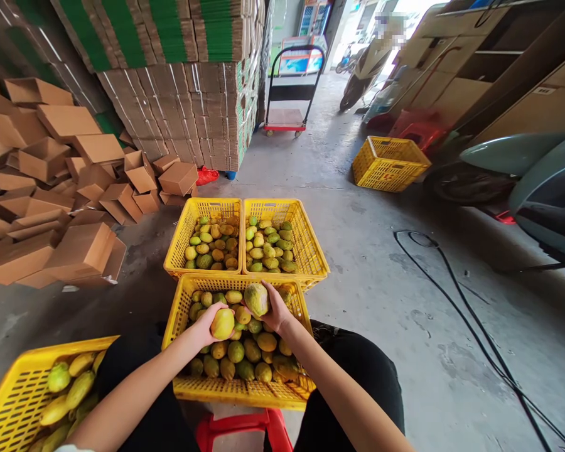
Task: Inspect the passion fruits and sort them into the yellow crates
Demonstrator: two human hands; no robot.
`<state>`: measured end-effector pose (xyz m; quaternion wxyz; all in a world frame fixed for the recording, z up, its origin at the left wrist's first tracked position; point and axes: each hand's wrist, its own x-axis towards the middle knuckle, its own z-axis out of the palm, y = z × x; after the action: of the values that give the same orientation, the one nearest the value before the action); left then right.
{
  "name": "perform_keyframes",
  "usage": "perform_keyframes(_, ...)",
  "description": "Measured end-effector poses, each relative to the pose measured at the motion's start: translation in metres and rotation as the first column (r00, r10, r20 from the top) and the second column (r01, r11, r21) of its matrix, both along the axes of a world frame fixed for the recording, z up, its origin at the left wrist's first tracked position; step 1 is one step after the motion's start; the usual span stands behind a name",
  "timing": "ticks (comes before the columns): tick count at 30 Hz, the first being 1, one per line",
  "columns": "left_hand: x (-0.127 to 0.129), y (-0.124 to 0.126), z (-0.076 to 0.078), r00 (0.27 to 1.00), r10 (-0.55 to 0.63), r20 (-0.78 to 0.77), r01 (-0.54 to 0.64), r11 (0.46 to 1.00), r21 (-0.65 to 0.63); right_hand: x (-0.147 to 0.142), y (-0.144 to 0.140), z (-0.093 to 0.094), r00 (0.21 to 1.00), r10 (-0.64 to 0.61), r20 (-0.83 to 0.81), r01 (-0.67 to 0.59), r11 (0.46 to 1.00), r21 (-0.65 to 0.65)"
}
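On a concrete warehouse floor (381, 263), the left hand (206, 326) grips a yellow fruit (223, 323) and the right hand (275, 311) a greener fruit (257, 299), lifted above the near crate (188, 386) for inspection; two sorted crates (241, 216) sit just beyond.

A mango (223, 324) in each hand

No text, label, brand or number could be read anywhere. The empty yellow crate (388, 163) by the scooters carried a small red mark on its side, too small to make out. The posters (297, 59) behind the trolley (292, 91) showed blue and white colour only. The stacked cartons (188, 81) bore green bands, no legible print.
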<state>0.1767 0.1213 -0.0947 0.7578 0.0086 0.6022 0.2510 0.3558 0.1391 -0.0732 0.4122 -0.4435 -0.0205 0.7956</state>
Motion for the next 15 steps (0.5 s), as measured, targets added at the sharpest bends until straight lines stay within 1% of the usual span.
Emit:
perform_keyframes(4,-0.0019,0.0008,-0.0022,0.998,-0.004,0.065,0.005,1.0,-0.018,-0.0004,-0.0017,0.002,1.0,-0.024,0.004,0.024,0.999,0.021)
perform_keyframes(8,-0.0025,0.0004,-0.0043,0.998,0.01,0.057,-0.008,0.999,-0.046,-0.0027,-0.002,0.0009,0.997,-0.049,0.065,0.045,0.997,0.061)
perform_keyframes(10,-0.0024,-0.0001,-0.0044,0.999,0.008,0.041,-0.006,0.998,-0.059,-0.0032,-0.002,-0.0003,0.995,-0.056,0.087,0.051,0.997,0.055)
perform_keyframes(15,-0.0011,-0.0007,-0.0001,0.999,-0.016,0.043,0.018,0.999,-0.051,-0.0013,-0.0024,-0.0023,0.999,0.028,0.032,-0.028,1.0,0.012)
